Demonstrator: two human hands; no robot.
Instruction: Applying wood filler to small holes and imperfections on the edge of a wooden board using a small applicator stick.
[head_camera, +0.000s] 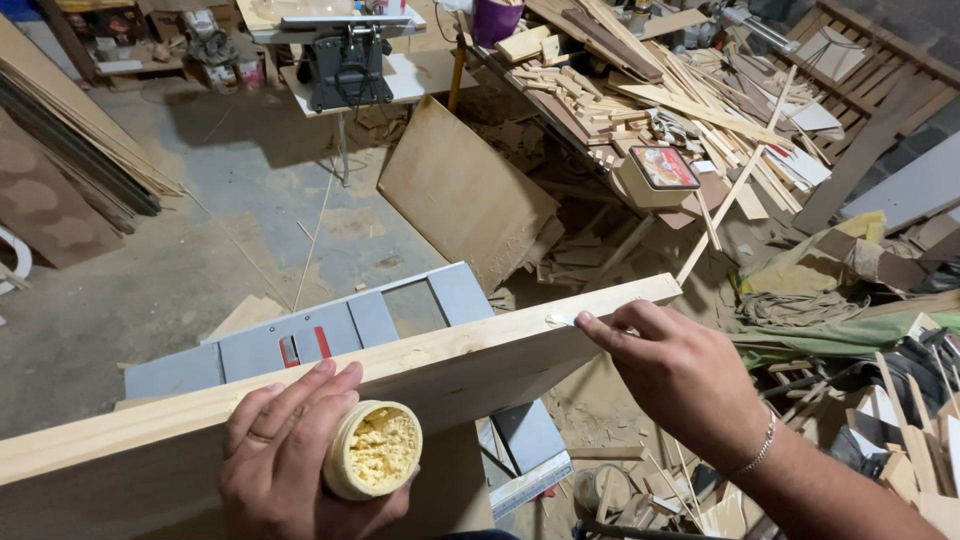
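Head view: filling the plank (330, 395) edge.
Left hand (290, 455) grips the putty tub (375, 450); right hand (675, 375) fingers pinched, pressing filler (556, 319); smoothing likely follows.

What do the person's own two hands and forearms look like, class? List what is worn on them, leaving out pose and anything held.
Both forearms are bare, with no sleeves and no gloves. The left hand wears a plain, thin ring on one finger. The right hand has no ring in view; a thin silver-coloured chain bracelet circles its wrist. No watch shows.
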